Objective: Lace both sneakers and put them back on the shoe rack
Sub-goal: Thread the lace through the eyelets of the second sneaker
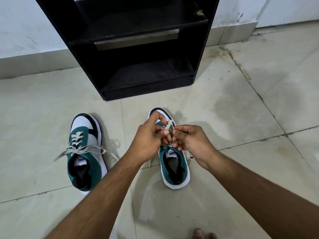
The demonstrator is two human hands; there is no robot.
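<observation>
Head view, left to right: your laced teal, white and black sneaker [85, 150] stands on the pale tiled floor [34, 109] with loose lace ends splayed, apart from the matching sneaker [174, 163] you work on. Your left hand [148, 138] and right hand [193, 140] meet over its tongue, both pinching the off-white lace [168, 125], probably to feed an eyelet. Beyond the toes, the black wooden shoe rack [138, 66] stands near, its lower shelves empty.
</observation>
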